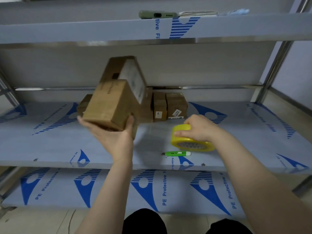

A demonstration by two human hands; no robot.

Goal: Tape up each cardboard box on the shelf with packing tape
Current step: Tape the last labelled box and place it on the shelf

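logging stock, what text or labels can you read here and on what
"PE Protective": film on the lower shelf.
"tive Fi": film on the upper shelf edge.
Same print on the middle shelf: blurred.
The white label on the tall tilted box: too blurred.
Print on the held box: blurred.
The stickers on the back boxes: too small.
Nothing readable on the tape roll or green cutter.

Matt brown cardboard box (108, 105) with dull, slightly rough faces, smooth white paper label (133, 81) on the larger cardboard box (116, 68) behind, glossy translucent yellow roll of packing tape (190, 139), smooth green-and-white plastic cutter (177, 153), shiny bare-metal shelf post (276, 61), shelf board (67, 142) covered in smooth blue-printed plastic film.
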